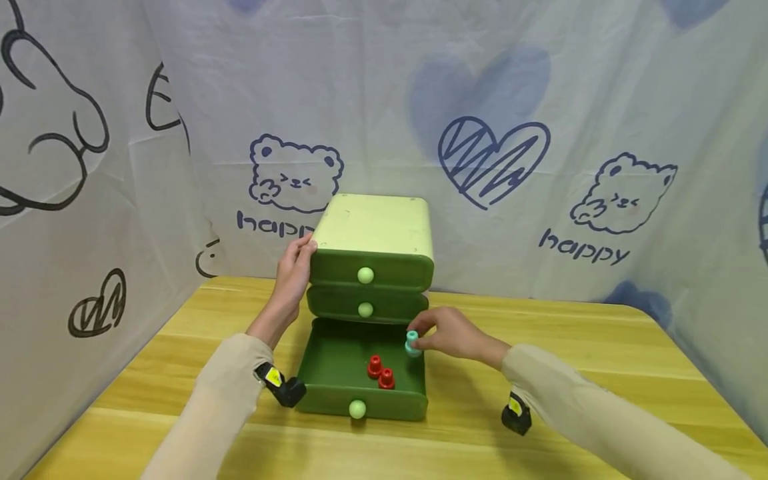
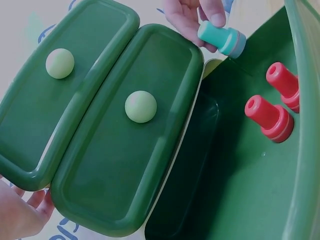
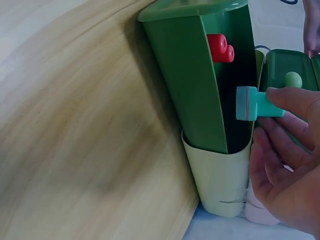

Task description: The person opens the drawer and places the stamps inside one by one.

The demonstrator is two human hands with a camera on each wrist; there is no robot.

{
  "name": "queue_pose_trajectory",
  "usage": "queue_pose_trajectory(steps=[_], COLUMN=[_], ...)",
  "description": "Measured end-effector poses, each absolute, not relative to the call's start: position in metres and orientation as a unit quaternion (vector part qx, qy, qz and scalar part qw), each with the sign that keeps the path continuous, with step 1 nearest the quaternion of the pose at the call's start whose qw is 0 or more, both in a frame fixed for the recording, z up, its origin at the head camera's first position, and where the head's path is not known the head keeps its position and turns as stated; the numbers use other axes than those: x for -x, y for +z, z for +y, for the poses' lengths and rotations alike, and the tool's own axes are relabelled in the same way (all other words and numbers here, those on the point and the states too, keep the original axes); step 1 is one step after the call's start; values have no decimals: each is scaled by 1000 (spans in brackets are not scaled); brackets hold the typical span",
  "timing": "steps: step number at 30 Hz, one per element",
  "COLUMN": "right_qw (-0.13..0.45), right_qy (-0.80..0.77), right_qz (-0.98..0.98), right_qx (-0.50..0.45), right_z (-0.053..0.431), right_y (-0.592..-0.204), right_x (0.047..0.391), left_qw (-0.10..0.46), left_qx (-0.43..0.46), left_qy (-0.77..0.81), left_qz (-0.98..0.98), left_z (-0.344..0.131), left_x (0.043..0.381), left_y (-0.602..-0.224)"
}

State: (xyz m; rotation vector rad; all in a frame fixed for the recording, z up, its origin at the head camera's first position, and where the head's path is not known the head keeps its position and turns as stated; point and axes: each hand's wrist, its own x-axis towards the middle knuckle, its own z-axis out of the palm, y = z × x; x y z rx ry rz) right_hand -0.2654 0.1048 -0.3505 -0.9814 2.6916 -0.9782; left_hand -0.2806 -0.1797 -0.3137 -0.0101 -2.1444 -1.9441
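A small drawer cabinet with a pale green top and dark green fronts stands on the table, its bottom drawer pulled out. My left hand rests against the cabinet's upper left side. Thumb and fingers of my right hand pinch a turquoise toy stamp by its narrow handle, over the right side of the drawer. In the right wrist view its wide base points away from the palm. Two red toy stamps stand close together on the drawer floor, towards the front.
Two upper drawers with round pale knobs are closed. A wooden table extends on both sides of the cabinet. Behind it hangs a white cloth printed with hearts and bears.
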Motion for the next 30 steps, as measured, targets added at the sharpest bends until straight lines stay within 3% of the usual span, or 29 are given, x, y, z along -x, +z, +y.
queue_pose_trajectory(steps=[10, 30], right_qw=[101, 124], right_qy=[-377, -339], right_qz=[872, 870], right_qx=[295, 337], right_z=[91, 76], right_y=[-360, -369], right_x=[268, 270], left_qw=[116, 114], left_qx=[4, 6], left_qy=[-669, -672], left_qz=[-734, -732], left_z=[-180, -181], left_x=[278, 280], left_y=[-312, -313])
